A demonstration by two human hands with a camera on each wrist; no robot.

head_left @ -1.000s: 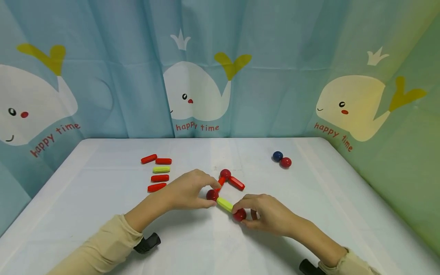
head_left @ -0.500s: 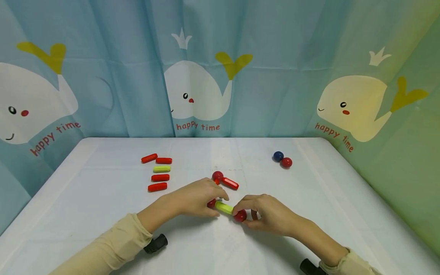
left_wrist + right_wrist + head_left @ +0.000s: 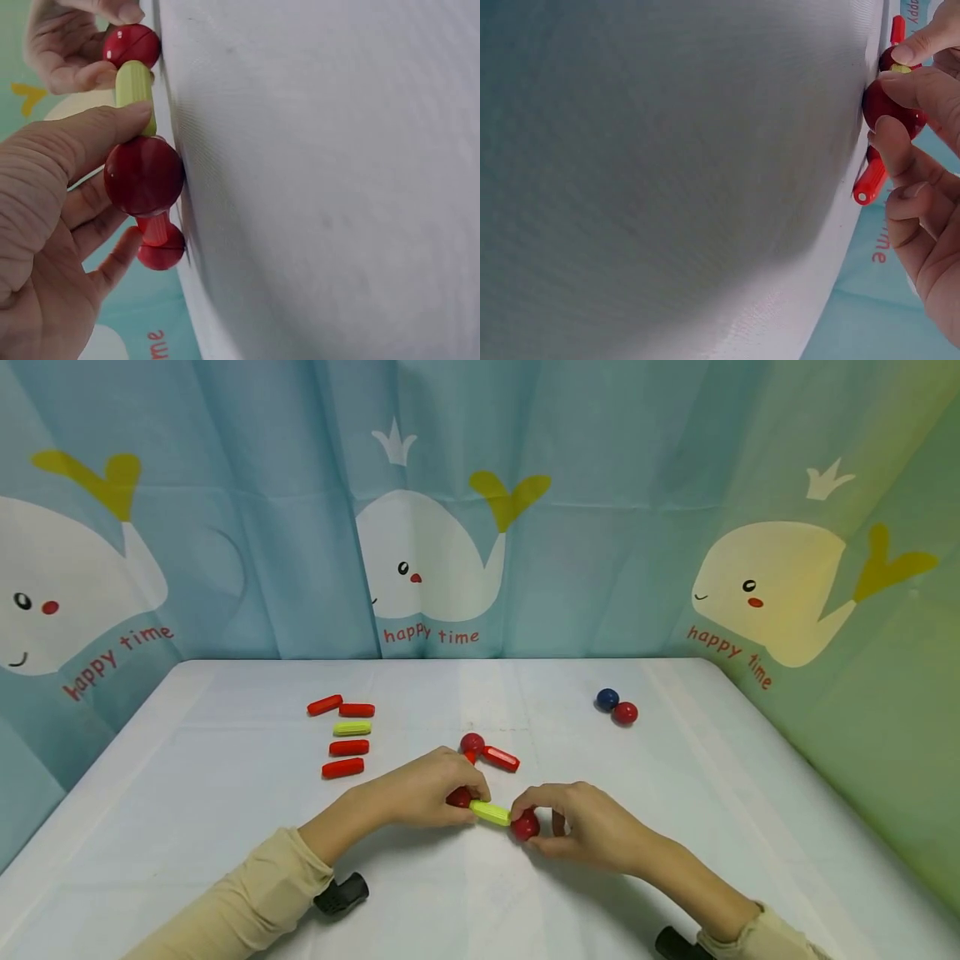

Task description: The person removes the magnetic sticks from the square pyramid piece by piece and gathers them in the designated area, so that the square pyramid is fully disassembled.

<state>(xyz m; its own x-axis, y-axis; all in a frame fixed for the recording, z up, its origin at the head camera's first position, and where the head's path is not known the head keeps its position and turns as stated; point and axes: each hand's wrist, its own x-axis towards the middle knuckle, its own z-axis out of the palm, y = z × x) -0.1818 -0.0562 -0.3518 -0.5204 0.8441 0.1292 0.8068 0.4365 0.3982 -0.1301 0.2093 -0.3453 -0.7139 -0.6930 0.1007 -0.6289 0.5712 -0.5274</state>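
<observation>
A yellow-green rod [image 3: 491, 812] joins two red balls near the middle of the white table. My left hand [image 3: 423, 789] pinches the rod's left end between thumb and fingers, partly covering the left red ball [image 3: 144, 175]. My right hand [image 3: 588, 827] holds the right red ball [image 3: 525, 824] between thumb and index finger, its other fingers curled. Behind the left ball, a red rod [image 3: 155, 227] leads to a far red ball [image 3: 472, 743]; my left hand hides most of that rod in the head view. Another red rod [image 3: 501, 758] sticks out rightward from the far ball.
On the left of the white table [image 3: 187, 827] lie several red rods [image 3: 349, 747] and a yellow-green rod [image 3: 352, 727]. A blue ball [image 3: 607, 699] and a red ball [image 3: 626, 713] sit at the back right. A whale-print curtain [image 3: 600, 577] hangs behind the table.
The far red ball and its red rods have swung left, and the left red ball has shifted slightly nearer. My left fingers have closed onto the yellow-green rod. My right hand has barely moved.
</observation>
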